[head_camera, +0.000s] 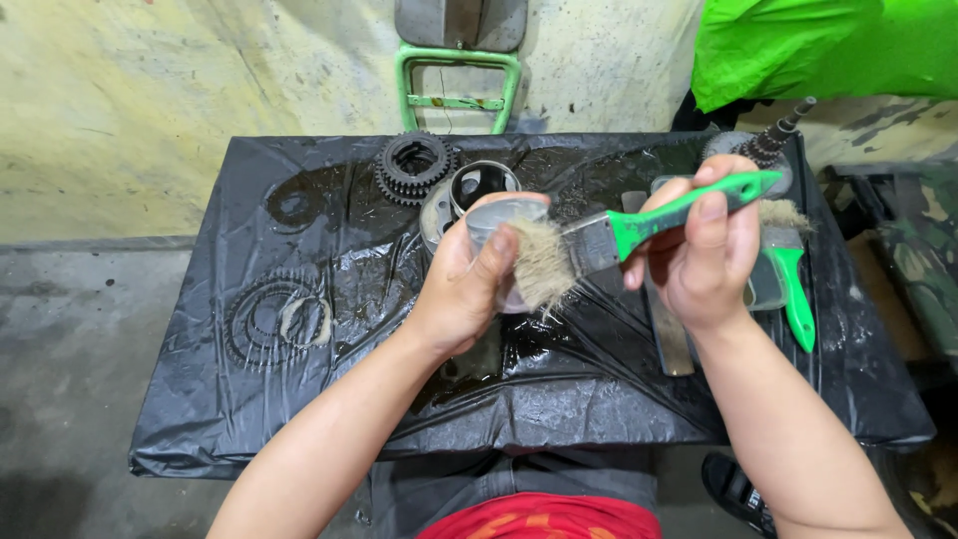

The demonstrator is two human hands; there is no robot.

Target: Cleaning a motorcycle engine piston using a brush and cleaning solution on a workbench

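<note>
The left hand point(469, 289) and brush bristles point(544, 265) hide most of the metal ring point(499, 215); its lower half stays unseen

A black plastic sheet point(299, 399) covers the table. A dark gear point(413, 165) sits at the back, next to a round metal ring point(483, 182). Another green brush point(790, 284) lies at the right. A green frame point(457, 85) stands behind, maybe a chair.

L hand point(469, 289) grips metal ring point(499, 215); R hand point(704, 255) brush point(619, 235).
</note>
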